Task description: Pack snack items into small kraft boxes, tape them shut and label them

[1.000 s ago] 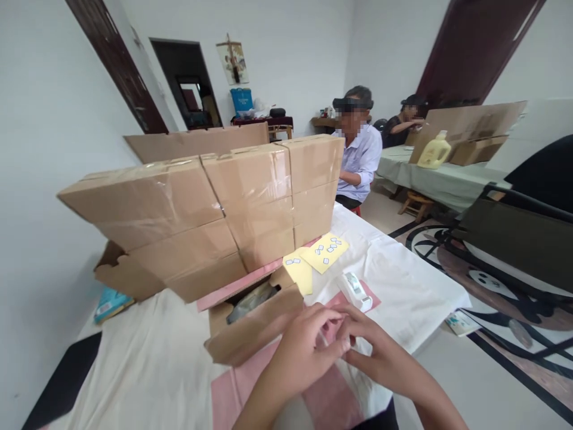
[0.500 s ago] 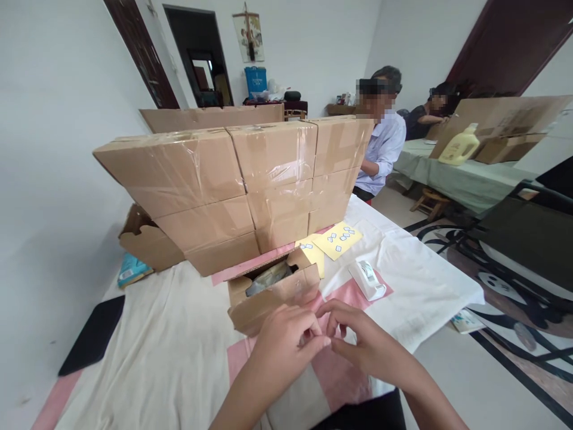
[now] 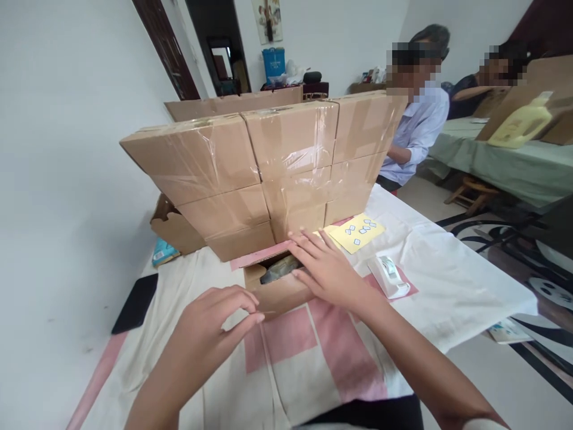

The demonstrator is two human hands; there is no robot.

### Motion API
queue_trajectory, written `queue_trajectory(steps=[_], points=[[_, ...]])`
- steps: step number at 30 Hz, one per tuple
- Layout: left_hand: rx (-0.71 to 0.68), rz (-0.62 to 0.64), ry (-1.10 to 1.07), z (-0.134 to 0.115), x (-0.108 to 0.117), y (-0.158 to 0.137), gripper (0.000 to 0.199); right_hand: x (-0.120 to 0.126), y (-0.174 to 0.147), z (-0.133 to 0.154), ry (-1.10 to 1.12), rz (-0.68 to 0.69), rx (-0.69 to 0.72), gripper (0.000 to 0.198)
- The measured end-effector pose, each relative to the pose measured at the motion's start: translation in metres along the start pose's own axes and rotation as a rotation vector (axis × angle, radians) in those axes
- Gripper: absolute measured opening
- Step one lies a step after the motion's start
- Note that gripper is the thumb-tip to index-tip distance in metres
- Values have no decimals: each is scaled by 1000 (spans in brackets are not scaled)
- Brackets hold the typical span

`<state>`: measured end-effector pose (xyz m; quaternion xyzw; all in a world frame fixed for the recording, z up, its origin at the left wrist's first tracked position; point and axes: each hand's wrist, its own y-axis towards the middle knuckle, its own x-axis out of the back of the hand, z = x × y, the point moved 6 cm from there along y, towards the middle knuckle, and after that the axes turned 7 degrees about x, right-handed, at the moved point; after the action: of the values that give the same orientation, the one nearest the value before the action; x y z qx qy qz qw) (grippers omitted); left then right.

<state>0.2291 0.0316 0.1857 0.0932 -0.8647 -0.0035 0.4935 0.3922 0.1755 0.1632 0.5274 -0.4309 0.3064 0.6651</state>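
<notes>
A small open cardboard box (image 3: 282, 298) sits on the cloth-covered table, with something dark in clear plastic wrapping (image 3: 280, 270) inside. My right hand (image 3: 324, 269) lies over the box's right end, its fingers stretched out and spread. Whether it presses on the box or hovers I cannot tell. Just left of the box's front, my left hand (image 3: 219, 316) is raised with thumb and forefinger nearly pinched together. Anything between those fingertips is too small to make out. To the right of my right hand stands a white tape dispenser (image 3: 388, 278).
A wall of taped cardboard boxes (image 3: 268, 173) rises behind the small box. Yellow cards with printed shapes (image 3: 358, 233) lie at its foot. A black tablet-like slab (image 3: 135, 303) and another open box (image 3: 179, 230) are at left. A person in a light shirt (image 3: 423, 131) is beyond.
My hands were together in front of the box. They have parted: the right has moved up onto the box with fingers spread, the left has gone to the left. The view has shifted.
</notes>
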Motion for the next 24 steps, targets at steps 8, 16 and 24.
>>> queue_trajectory(steps=[8, 16, 24], points=[[204, 336, 48, 19, 5, 27, 21, -62, 2, -5, -13, 105, 14, 49], [170, 483, 99, 8, -13, 76, 14, -60, 4, -8, 31, 104, 8, 48], [183, 443, 109, 12, -27, 101, 23, -60, 4, -8, 65, 114, -7, 48]])
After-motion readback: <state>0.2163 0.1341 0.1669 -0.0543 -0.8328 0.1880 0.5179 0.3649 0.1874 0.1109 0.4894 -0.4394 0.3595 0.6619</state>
